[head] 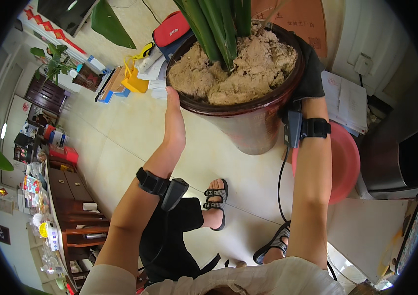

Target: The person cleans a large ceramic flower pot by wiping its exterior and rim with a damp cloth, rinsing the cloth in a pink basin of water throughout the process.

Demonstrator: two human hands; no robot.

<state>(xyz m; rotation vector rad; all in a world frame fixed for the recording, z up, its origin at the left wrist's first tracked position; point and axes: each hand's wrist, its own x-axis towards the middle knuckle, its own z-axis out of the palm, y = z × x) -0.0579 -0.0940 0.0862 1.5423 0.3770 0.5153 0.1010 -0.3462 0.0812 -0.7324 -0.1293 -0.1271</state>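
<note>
A dark reddish-brown glazed flowerpot point(246, 127) stands on the tiled floor in front of me. Lumpy, pale dry soil point(253, 79) fills it, and thick green leaf stalks point(212, 37) rise from the middle. My left hand point(175, 118) rests against the pot's left side with the thumb up by the rim; its other fingers are out of sight. A dark cloth point(311, 70) hangs over my right hand and hides it, pressed to the pot's right side. Only the right wrist point(314, 105) shows below the cloth.
A pink basin point(345, 166) sits under my right forearm, beside a dark metallic bin-like container point(393, 158). Stacked papers point(345, 101) lie right of the pot. Left of it are a red-and-blue bag point(172, 33) and a yellow bag point(135, 79). A cluttered wooden cabinet point(71, 180) lines the left.
</note>
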